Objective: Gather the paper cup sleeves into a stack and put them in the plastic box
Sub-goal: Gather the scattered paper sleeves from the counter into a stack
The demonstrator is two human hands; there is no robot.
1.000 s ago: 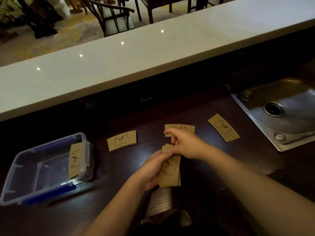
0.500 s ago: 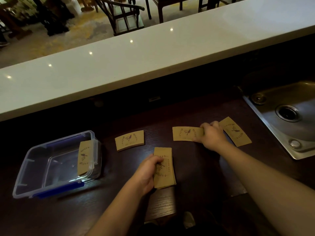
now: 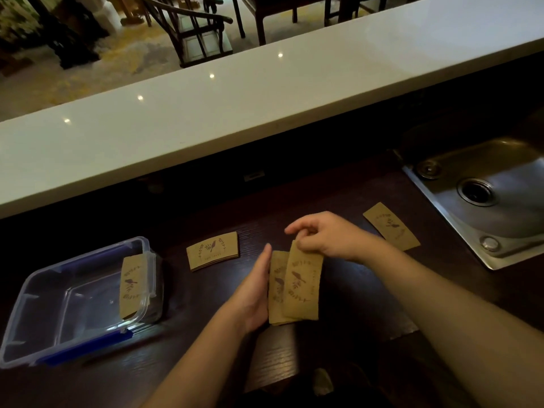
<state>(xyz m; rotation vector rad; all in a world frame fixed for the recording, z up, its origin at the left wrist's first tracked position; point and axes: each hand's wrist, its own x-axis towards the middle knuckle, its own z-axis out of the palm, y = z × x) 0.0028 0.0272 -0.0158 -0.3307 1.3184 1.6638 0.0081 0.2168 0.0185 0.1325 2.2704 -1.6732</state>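
A stack of brown paper cup sleeves (image 3: pixel 278 301) lies on the dark counter in front of me. My left hand (image 3: pixel 253 293) presses flat against the stack's left edge. My right hand (image 3: pixel 323 237) pinches the top end of one sleeve (image 3: pixel 303 285) and holds it over the stack, slightly askew. Another small pile of sleeves (image 3: pixel 212 250) lies to the left. A single sleeve (image 3: pixel 391 225) lies at the right by the sink. The clear plastic box (image 3: pixel 44 313) stands at the left, with one sleeve (image 3: pixel 133 285) leaning inside its right wall.
A steel sink (image 3: pixel 497 198) is set into the counter at the right. A raised white bar top (image 3: pixel 235 104) runs across behind the dark work surface. The box's blue lid clip (image 3: pixel 85 350) faces me. Chairs stand beyond the bar.
My right hand picked up the sleeve that lay beyond the stack and brought it back over the stack. My left hand shifted from on top of the stack to its left edge.
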